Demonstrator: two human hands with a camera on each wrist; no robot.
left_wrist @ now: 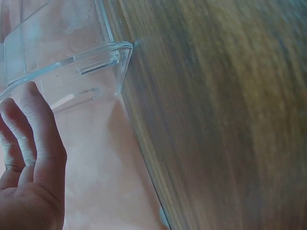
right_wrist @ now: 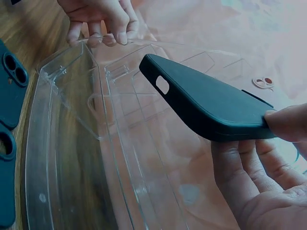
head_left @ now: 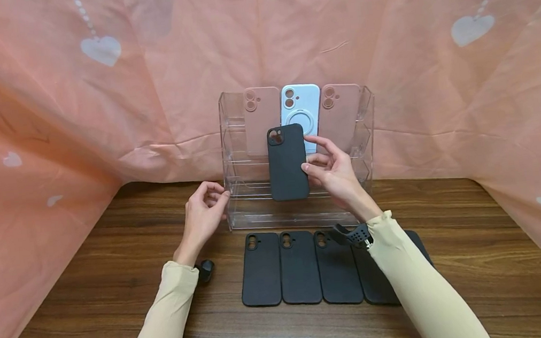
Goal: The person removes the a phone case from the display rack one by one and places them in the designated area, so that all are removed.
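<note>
A clear acrylic tiered rack (head_left: 245, 214) stands on the wooden table (head_left: 93, 292). Its top tier holds two pink phone cases (head_left: 262, 117) and a light blue one (head_left: 301, 107). My right hand (head_left: 331, 172) pinches a black phone case (head_left: 287, 162) by its right edge and holds it upright in front of the rack; in the right wrist view the black case (right_wrist: 206, 103) sits between thumb and fingers. My left hand (head_left: 205, 209) has curled fingers touching the rack's left edge (left_wrist: 120, 52), as the fingers (right_wrist: 103, 21) show from the right wrist.
Several black phone cases (head_left: 298, 266) lie in a row on the table in front of the rack, one partly under my right forearm. Pink cloth (head_left: 52, 102) with heart prints hangs behind and on both sides.
</note>
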